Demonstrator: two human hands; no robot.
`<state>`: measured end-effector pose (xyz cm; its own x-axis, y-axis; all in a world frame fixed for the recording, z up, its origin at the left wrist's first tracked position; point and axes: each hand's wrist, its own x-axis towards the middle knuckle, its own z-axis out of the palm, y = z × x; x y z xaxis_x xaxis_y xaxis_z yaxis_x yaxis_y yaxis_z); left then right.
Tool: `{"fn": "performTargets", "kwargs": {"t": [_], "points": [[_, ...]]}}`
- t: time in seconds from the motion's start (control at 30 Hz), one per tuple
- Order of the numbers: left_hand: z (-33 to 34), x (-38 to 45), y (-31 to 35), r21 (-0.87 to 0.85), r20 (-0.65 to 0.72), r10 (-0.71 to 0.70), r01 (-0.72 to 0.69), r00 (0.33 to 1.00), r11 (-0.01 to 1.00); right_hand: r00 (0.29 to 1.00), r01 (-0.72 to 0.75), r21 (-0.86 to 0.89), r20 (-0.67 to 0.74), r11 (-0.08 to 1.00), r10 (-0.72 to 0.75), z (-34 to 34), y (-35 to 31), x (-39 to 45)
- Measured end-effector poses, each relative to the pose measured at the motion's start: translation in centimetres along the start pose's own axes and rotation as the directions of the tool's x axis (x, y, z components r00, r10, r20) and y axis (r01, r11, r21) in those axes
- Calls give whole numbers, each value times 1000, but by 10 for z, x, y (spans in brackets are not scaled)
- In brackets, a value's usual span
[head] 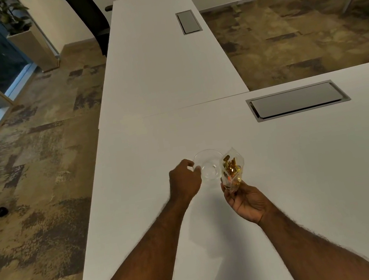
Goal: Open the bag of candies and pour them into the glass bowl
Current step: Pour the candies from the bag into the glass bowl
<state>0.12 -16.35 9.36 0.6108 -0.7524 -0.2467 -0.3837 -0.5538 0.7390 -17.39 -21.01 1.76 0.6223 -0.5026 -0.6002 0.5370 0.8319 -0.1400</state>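
A clear glass bowl [208,165] stands on the white table [301,170], and nothing shows inside it. My left hand [184,181] grips its near-left rim, thumb and fingers closed around the edge. Just right of the bowl, my right hand [244,200] holds a small clear plastic bag of candies [231,171] by its lower end. The bag stands upright above the table, its top corner beside the bowl's right rim. Gold and orange wrapped candies fill its lower half. Whether the bag's top is sealed cannot be made out.
A grey cable hatch [297,100] is set into the table at the far right. A second white table [155,56] with its own hatch joins at the back. A black chair [90,17] and a planter [27,41] stand beyond on patterned carpet.
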Motion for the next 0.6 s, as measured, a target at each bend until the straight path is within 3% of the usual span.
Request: {"fn": "performTargets", "kwargs": {"t": [0.07,0.17,0.4,0.6], "points": [[15,8,-15,281,116,79,-109,990,953,1000,24,6,-14,1000,-24,0,-8,4],[33,16,-37,432,255,51,-161,966,888,998,54,-6,-42,998,-55,0,-16,8],[55,29,-51,472,233,144,-242,962,848,982,110,-38,-147,993,-115,7,-28,13],[63,40,-54,454,158,153,-209,976,866,962,146,-93,-221,985,-164,10,-34,25]]}}
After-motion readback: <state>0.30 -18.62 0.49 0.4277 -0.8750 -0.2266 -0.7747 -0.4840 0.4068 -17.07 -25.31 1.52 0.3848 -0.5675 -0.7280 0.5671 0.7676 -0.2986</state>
